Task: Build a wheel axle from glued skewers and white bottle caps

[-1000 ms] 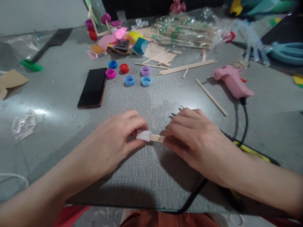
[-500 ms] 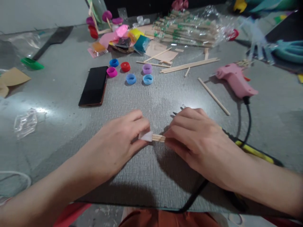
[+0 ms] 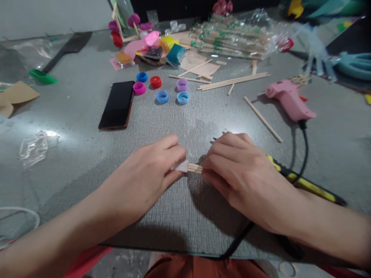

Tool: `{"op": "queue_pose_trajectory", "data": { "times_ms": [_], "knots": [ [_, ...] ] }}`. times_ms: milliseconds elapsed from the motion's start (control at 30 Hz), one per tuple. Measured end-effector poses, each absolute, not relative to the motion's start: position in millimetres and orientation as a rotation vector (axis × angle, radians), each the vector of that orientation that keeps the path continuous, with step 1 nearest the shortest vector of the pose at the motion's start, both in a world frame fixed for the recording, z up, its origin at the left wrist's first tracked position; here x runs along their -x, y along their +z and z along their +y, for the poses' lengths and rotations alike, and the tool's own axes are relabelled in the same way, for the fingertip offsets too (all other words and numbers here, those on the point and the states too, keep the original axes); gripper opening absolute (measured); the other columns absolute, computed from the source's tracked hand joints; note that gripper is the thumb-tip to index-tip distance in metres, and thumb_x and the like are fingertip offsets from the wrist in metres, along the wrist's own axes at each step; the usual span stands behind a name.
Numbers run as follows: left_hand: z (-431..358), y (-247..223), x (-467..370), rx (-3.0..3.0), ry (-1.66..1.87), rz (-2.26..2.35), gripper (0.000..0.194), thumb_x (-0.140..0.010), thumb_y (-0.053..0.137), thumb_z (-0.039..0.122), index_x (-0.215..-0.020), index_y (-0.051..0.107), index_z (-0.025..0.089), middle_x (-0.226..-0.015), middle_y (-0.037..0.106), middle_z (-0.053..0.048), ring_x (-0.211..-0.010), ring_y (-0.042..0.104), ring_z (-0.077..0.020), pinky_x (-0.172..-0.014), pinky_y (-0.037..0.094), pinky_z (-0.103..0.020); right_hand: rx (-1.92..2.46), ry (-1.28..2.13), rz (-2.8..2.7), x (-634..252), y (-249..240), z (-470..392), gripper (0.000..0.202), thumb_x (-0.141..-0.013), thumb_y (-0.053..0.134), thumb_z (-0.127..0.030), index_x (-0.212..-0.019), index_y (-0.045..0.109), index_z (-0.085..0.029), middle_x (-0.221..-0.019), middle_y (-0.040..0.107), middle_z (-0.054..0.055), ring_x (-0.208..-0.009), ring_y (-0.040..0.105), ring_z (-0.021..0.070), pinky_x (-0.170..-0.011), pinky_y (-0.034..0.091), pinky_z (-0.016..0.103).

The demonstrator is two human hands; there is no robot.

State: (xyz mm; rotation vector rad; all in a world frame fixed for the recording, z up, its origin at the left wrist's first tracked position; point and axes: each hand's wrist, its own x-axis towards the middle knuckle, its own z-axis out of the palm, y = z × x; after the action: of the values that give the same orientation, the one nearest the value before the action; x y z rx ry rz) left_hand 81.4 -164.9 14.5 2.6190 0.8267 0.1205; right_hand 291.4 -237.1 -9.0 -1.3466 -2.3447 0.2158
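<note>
Close to the table's front edge, my left hand (image 3: 159, 166) pinches a small white piece (image 3: 182, 166), mostly covered by thumb and fingers; its kind I cannot make out. From its right side come several thin wooden sticks (image 3: 194, 168) lying side by side. My right hand (image 3: 240, 170) is closed around the other end of these sticks, hiding how far they reach. Under and beyond my right wrist lies a yellow-and-black tool (image 3: 313, 188), partly covered. Dark metal tips (image 3: 215, 139) poke out behind my right fingers.
A pink glue gun (image 3: 290, 100) with a black cord lies at right. Loose wooden sticks (image 3: 233, 82), coloured bottle caps (image 3: 162, 97) and a phone (image 3: 117, 105) lie ahead. Bagged sticks (image 3: 232, 36) and small coloured packets (image 3: 175, 54) are at the back. Clear plastic (image 3: 34, 150) lies left.
The camera view has shifted slightly, so the table things sit a little further right. My left fingers cover slightly more of the white piece. Both hands keep their hold.
</note>
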Motion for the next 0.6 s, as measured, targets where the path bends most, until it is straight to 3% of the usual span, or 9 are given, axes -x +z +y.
{"op": "queue_pose_trajectory", "data": {
  "times_ms": [600],
  "knots": [
    [-166.4,17.2,-83.8,-2.62,0.103,0.832,0.022,-0.093,0.065,0.013,-0.078,0.05,0.018,-0.085,0.047,0.003,-0.069,0.048,-0.012,-0.06,0.033,-0.028,1.428,0.308,-2.28,-290.2,-11.0,-234.7,0.017,-0.088,0.061,-0.006,-0.074,0.062,-0.015,-0.075,0.058,0.004,-0.081,0.05,0.0232,-0.075,0.031,0.038]
  ]
}}
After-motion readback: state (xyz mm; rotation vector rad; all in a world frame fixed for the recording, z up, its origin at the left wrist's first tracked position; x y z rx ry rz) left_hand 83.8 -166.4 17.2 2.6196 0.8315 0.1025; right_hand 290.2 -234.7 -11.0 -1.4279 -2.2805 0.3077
